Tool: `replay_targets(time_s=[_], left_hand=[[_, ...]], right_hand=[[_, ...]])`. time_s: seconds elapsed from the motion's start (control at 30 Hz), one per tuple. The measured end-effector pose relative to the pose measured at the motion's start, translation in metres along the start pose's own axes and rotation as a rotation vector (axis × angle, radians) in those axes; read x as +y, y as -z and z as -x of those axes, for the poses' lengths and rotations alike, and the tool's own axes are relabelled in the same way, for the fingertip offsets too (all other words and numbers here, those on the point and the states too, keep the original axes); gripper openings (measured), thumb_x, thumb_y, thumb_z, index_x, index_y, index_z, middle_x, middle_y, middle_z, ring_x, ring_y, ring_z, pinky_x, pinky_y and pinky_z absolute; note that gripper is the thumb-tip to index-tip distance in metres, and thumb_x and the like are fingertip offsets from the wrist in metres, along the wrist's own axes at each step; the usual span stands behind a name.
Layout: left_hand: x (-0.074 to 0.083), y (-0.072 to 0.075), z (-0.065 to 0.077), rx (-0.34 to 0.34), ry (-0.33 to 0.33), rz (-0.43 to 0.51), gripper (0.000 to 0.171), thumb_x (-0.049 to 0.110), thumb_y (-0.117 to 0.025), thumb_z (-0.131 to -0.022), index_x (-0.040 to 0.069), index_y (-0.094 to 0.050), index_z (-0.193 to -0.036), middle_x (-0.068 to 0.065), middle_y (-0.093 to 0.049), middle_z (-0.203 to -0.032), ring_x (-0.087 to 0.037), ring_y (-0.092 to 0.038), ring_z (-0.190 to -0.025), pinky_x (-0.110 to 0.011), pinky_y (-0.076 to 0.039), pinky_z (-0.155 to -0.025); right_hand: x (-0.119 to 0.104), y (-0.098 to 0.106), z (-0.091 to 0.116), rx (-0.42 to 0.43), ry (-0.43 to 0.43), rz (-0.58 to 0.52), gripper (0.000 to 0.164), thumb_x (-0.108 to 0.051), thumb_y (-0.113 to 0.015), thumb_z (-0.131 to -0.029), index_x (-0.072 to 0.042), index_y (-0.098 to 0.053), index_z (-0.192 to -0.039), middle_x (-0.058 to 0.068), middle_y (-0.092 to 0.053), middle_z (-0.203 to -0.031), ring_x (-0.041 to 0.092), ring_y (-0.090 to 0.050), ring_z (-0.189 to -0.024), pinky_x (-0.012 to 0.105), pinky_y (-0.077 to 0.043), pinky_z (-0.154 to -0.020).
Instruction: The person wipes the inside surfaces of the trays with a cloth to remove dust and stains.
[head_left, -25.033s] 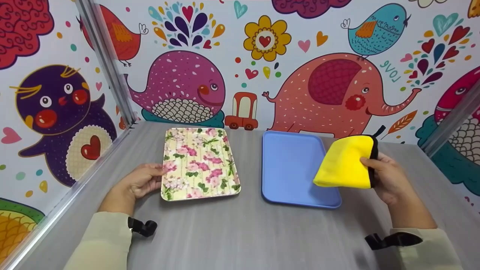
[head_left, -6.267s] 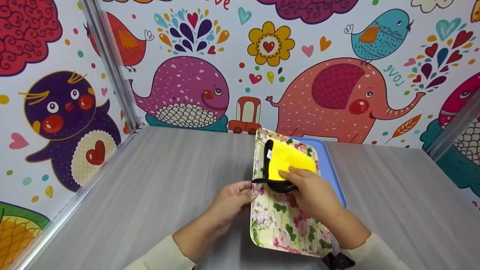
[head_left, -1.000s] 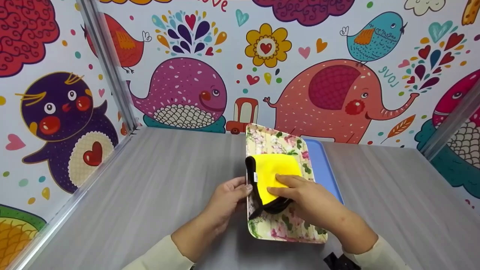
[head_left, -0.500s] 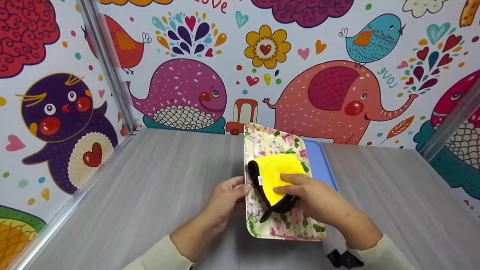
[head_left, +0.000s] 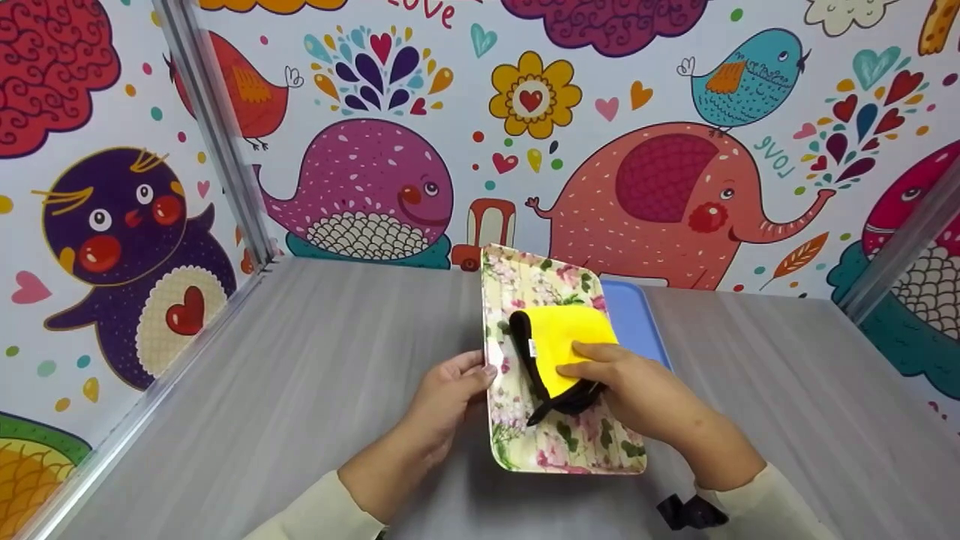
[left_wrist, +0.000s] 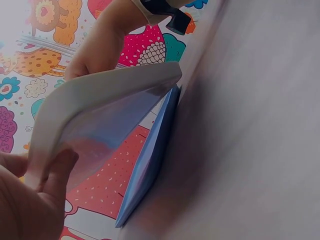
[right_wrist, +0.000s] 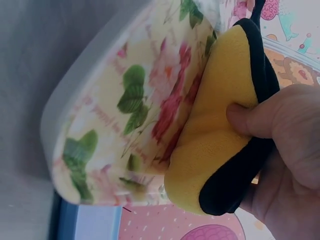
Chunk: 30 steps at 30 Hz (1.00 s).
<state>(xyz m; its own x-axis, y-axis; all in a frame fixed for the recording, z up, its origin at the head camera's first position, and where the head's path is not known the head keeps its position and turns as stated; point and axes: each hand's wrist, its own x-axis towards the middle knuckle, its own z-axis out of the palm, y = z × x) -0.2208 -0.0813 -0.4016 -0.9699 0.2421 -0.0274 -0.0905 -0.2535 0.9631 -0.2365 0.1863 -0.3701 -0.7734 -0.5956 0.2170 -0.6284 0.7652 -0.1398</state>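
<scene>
A floral tray (head_left: 510,435) is held up off the table, its printed face tilted toward the right hand. My left hand (head_left: 446,394) grips its left edge, thumb at the front rim and fingers behind. In the left wrist view the tray's plain pale underside (left_wrist: 95,92) faces the camera. My right hand (head_left: 649,390) holds a folded yellow cloth (head_left: 559,337) with black trim against the middle of the printed face. The right wrist view shows the thumb pressing into the cloth (right_wrist: 212,105), which lies against the tray's flowers.
Partly hidden behind the floral tray, a blue tray (head_left: 637,319) lies flat on the grey table (head_left: 337,360). Patterned wall panels (head_left: 367,180) close off the back and sides, with a metal corner strip (head_left: 221,127) at the left.
Earlier the floral tray rested at left and the cloth was over the blue tray. In the last second the cloth slid rightward across the floral tray, which shifted slightly left and up.
</scene>
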Motion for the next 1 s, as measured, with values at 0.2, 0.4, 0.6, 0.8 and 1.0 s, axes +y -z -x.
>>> replay_targets(time_s=[0.2,0.4,0.6,0.8,1.0], left_hand=[[0.001,0.0,0.0,0.016,-0.01,0.011,0.046,0.008,-0.056,-0.103,-0.015,-0.049,-0.142,-0.021,-0.071,-0.128,-0.012,-0.071,-0.096,-0.027,-0.059,-0.087],[0.002,-0.001,0.001,0.043,-0.021,0.026,0.047,0.009,-0.057,-0.103,-0.016,-0.049,-0.141,-0.02,-0.072,-0.125,-0.01,-0.071,-0.096,-0.027,-0.059,-0.086],[0.001,0.0,-0.001,0.043,-0.017,0.039,0.046,0.009,-0.057,-0.103,-0.015,-0.05,-0.142,-0.021,-0.072,-0.126,-0.013,-0.072,-0.099,-0.028,-0.059,-0.089],[0.001,-0.001,0.0,0.065,-0.012,0.046,0.048,0.01,-0.057,-0.103,-0.015,-0.048,-0.143,-0.021,-0.071,-0.129,-0.013,-0.071,-0.102,-0.029,-0.059,-0.09],[0.0,0.0,-0.001,0.06,0.001,0.066,0.047,0.01,-0.056,-0.104,-0.013,-0.049,-0.144,-0.021,-0.069,-0.132,-0.013,-0.071,-0.102,-0.029,-0.06,-0.09]], right_hand=[[0.004,-0.002,0.0,0.005,-0.046,-0.002,0.058,0.015,-0.063,-0.086,-0.021,-0.074,-0.131,0.014,-0.066,-0.142,0.037,-0.064,-0.129,0.052,-0.057,-0.098],[0.004,-0.001,-0.001,-0.023,-0.125,-0.009,0.056,0.011,-0.066,-0.09,-0.024,-0.072,-0.134,0.012,-0.064,-0.145,0.037,-0.062,-0.132,0.055,-0.054,-0.103],[0.002,-0.003,-0.003,-0.049,-0.175,0.004,0.053,0.005,-0.07,-0.09,-0.023,-0.071,-0.135,0.012,-0.064,-0.146,0.036,-0.062,-0.132,0.054,-0.054,-0.103],[-0.004,-0.001,-0.003,-0.063,-0.204,0.007,0.049,-0.002,-0.074,-0.091,-0.022,-0.071,-0.136,0.012,-0.065,-0.144,0.035,-0.063,-0.13,0.054,-0.055,-0.102],[-0.01,0.002,-0.001,-0.06,-0.191,0.007,0.048,-0.005,-0.076,-0.09,-0.02,-0.07,-0.136,0.012,-0.067,-0.141,0.034,-0.065,-0.128,0.054,-0.055,-0.101]])
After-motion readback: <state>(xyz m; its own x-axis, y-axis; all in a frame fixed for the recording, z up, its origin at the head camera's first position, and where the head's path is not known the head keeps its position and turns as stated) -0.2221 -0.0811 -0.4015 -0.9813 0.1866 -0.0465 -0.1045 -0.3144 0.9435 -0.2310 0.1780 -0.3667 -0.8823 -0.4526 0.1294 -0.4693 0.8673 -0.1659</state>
